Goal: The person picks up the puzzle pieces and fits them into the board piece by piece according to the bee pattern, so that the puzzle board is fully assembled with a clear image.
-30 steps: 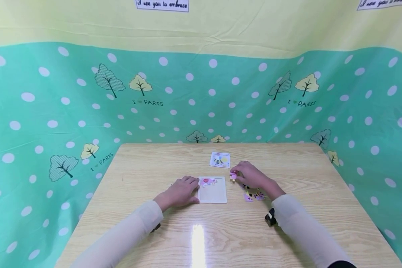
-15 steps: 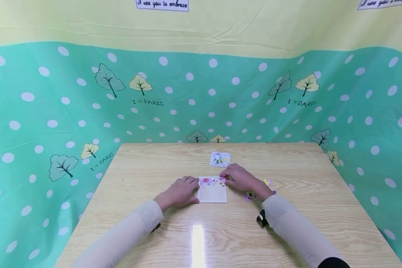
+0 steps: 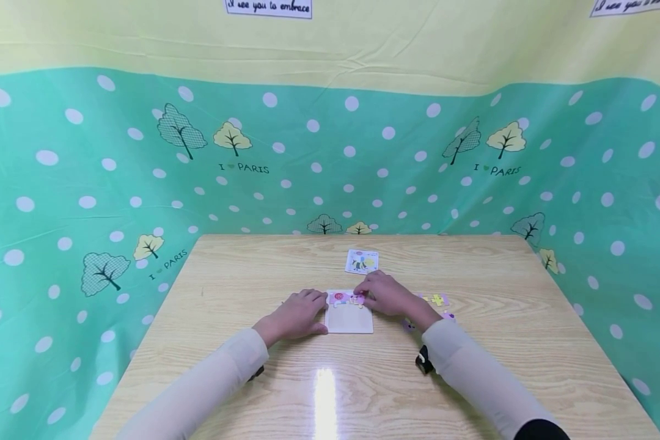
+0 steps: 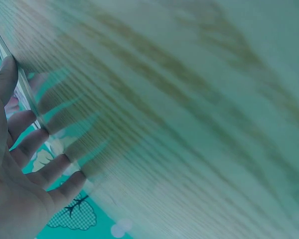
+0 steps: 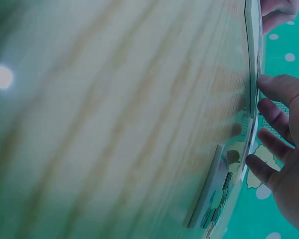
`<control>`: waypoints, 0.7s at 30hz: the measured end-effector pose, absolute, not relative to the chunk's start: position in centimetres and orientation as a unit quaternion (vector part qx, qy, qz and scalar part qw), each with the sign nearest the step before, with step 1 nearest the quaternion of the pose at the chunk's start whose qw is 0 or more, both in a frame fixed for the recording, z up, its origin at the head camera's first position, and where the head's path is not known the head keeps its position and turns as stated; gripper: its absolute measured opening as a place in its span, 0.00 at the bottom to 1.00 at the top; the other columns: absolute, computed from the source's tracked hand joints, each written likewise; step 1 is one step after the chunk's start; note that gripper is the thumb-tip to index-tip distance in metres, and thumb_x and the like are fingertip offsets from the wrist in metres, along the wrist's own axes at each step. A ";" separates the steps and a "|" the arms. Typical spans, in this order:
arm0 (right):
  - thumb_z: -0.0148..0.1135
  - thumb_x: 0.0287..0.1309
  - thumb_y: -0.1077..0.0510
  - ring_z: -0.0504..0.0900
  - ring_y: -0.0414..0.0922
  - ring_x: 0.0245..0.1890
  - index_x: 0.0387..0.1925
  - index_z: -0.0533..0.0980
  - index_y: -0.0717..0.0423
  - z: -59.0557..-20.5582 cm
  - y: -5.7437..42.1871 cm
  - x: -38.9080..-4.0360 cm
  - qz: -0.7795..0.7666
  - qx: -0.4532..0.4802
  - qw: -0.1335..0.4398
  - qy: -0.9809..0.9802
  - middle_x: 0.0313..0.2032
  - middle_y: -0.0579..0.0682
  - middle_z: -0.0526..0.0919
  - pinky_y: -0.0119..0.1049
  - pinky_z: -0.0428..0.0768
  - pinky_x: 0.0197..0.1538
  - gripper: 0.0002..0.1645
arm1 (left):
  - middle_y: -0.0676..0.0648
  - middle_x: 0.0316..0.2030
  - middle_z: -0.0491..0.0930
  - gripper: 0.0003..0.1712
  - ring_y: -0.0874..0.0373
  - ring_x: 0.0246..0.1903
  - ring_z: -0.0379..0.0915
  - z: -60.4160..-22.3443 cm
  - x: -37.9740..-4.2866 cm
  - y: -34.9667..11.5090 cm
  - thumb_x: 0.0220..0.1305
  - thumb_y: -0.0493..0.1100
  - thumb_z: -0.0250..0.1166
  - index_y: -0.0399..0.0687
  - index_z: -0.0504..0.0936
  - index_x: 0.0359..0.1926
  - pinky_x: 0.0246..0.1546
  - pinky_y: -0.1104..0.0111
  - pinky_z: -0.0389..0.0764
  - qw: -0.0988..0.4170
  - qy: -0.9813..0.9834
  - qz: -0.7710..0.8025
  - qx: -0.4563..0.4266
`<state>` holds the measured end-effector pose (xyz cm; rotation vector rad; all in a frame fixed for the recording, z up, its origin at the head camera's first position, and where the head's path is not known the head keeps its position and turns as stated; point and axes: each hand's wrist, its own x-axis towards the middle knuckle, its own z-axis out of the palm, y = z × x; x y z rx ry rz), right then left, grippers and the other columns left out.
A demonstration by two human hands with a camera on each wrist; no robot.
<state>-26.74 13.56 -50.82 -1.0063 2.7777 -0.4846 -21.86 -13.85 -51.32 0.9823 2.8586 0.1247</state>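
Note:
A white puzzle tray (image 3: 349, 321) lies flat on the table in the head view, with pink pieces (image 3: 338, 297) along its far side. My left hand (image 3: 297, 313) rests at the tray's left edge. In the left wrist view its thumb touches the tray's rim (image 4: 25, 92) and the fingers are loosely extended. At the tray's far right, my right hand (image 3: 387, 293) pinches a pink puzzle piece (image 3: 357, 300) between thumb and index finger, low against the tray. The fingers partly cover that piece.
Several loose puzzle pieces (image 3: 437, 299) lie right of the tray, partly under my right forearm. A square picture card (image 3: 361, 261) with a yellow and black figure lies beyond the tray. Green dotted cloth (image 3: 286, 208) encloses the table's back and sides.
My right hand has carried the pink piece leftward from beside the tray onto its far row, up against the other pieces there. The left hand has stayed at the tray's edge.

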 end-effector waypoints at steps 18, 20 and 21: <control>0.70 0.60 0.59 0.78 0.48 0.55 0.47 0.86 0.47 -50.9 12.2 -26.8 -0.136 -0.297 0.065 0.943 0.45 0.44 0.85 0.48 0.77 0.64 0.13 | 0.42 0.72 0.70 0.36 0.42 0.71 0.65 -51.2 -21.9 -13.8 0.65 0.68 0.64 0.50 0.78 0.63 0.67 0.45 0.74 0.073 0.944 0.041 0.318; 0.70 0.59 0.59 0.79 0.48 0.54 0.46 0.87 0.47 -50.8 12.0 -26.8 -0.131 -0.296 0.062 0.944 0.44 0.44 0.86 0.48 0.78 0.63 0.13 | 0.42 0.72 0.70 0.36 0.42 0.71 0.65 -51.2 -21.9 -13.8 0.65 0.68 0.64 0.50 0.78 0.63 0.67 0.46 0.74 0.074 0.945 0.041 0.317; 0.70 0.59 0.59 0.79 0.48 0.53 0.46 0.87 0.48 -50.8 11.9 -26.8 -0.131 -0.296 0.061 0.944 0.44 0.44 0.86 0.48 0.78 0.62 0.13 | 0.42 0.72 0.70 0.36 0.42 0.71 0.65 -51.3 -21.9 -13.8 0.65 0.68 0.64 0.50 0.78 0.63 0.67 0.46 0.74 0.074 0.945 0.041 0.317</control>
